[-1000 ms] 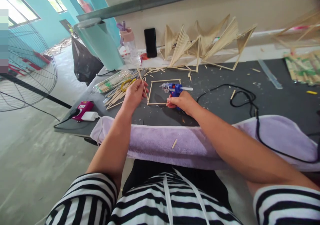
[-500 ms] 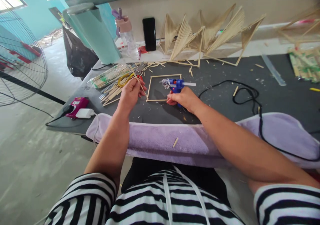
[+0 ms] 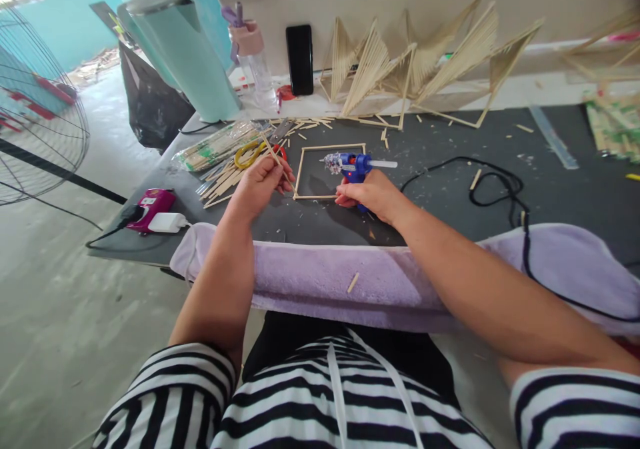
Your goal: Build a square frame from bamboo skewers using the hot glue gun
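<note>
A thin wooden stick (image 3: 271, 149) is pinched in my left hand (image 3: 262, 180), slanting up over the left side of the work surface. My right hand (image 3: 373, 192) wraps the handle of a blue glue gun (image 3: 356, 165); a clear glue stick pokes out of its back, and its nozzle points left. Beneath and between the hands lies a four-sided frame of wooden sticks (image 3: 299, 173), flat on the dark table (image 3: 440, 202). The glue gun's tip hangs over the inside of this frame, and the held stick's lower end is near its left side.
Loose sticks (image 3: 225, 188) and yellow-handled scissors (image 3: 245, 156) lie left. Behind stand a teal jug (image 3: 193, 62), a bottle (image 3: 254, 62), a phone (image 3: 300, 60) and fan-shaped stick structures (image 3: 370, 69). A black cord (image 3: 450, 160) loops right. A purple cloth (image 3: 310, 269) covers the front edge.
The view has shifted slightly. Both hands keep their holds on the stick and the glue gun, with almost no movement relative to the frame.
</note>
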Motion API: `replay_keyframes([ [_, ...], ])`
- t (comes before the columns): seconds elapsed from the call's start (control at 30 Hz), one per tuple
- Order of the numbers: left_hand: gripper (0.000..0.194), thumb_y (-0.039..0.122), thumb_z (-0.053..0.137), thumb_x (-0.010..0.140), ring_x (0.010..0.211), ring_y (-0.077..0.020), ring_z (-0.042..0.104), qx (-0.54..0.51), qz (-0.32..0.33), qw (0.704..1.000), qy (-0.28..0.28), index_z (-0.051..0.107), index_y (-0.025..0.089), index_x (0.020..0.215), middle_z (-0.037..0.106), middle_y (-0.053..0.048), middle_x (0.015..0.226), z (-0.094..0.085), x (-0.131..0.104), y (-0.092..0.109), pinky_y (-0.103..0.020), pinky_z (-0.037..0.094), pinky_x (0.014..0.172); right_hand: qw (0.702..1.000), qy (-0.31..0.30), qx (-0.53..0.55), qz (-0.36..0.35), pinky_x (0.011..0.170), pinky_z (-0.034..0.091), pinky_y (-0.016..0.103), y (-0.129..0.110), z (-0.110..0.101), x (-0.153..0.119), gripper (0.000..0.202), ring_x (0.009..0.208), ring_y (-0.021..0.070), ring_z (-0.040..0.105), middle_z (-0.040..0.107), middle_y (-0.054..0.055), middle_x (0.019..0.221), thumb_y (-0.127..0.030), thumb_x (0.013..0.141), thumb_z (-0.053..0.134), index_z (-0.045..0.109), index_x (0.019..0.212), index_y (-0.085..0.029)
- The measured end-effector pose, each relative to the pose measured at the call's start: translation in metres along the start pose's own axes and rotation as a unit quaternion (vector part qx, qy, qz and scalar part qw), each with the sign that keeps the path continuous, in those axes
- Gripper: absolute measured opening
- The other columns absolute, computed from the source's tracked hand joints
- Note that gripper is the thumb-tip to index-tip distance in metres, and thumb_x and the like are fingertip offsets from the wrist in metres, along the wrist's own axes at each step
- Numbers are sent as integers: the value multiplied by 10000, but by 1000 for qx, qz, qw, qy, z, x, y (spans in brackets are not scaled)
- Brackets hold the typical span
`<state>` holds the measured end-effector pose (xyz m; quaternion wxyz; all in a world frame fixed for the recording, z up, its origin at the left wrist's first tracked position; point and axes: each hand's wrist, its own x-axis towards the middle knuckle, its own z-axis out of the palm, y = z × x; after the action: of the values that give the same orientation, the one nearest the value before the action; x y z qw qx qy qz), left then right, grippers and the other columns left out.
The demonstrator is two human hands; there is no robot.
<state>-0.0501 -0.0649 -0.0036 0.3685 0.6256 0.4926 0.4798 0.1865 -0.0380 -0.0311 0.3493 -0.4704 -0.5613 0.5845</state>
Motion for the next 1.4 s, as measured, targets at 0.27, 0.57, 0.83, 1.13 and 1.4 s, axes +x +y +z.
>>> replay_keyframes([
  [0.27, 228, 365, 551, 961, 612, -80, 627, 26, 36, 999, -26, 613, 179, 843, 687, -29, 798, -5, 2, -4, -199, 499, 569, 1000, 2, -16, 2, 618, 591, 256, 1, -1, 1, 126, 623, 161, 693, 683, 52, 644, -89, 798, 654, 609, 710, -168],
  [0.57, 227, 355, 538, 948, 587, -76, 582, 66, 19, 997, -42, 645, 172, 866, 676, -23, 753, 3, 8, -11, -194, 459, 548, 1000, 9, -12, 6, 608, 590, 258, 0, 0, 0, 136, 609, 158, 688, 676, 43, 632, -77, 809, 655, 608, 718, -166],
  [0.83, 264, 395, 538, 930, 695, -111, 642, 89, -24, 994, -63, 644, 164, 858, 686, -40, 790, 1, 7, -12, -208, 487, 597, 1000, 7, -16, 5, 620, 598, 263, -3, 1, 0, 159, 622, 164, 696, 674, 56, 635, -63, 808, 650, 597, 695, -161],
  [1.13, 217, 302, 505, 930, 657, -99, 631, 95, -5, 994, -53, 641, 171, 824, 677, -22, 762, 1, 7, -13, -211, 510, 611, 1000, 13, -24, 2, 600, 594, 247, -2, 0, 1, 150, 643, 169, 707, 683, 58, 638, -60, 810, 651, 601, 708, -158],
  [1.4, 204, 317, 514, 932, 644, -99, 631, 85, -24, 995, -49, 625, 180, 829, 678, -14, 742, 0, 8, -15, -210, 516, 618, 1000, 10, -26, 4, 610, 596, 248, -1, 1, 1, 143, 656, 172, 714, 681, 53, 640, -67, 817, 640, 589, 725, -163],
])
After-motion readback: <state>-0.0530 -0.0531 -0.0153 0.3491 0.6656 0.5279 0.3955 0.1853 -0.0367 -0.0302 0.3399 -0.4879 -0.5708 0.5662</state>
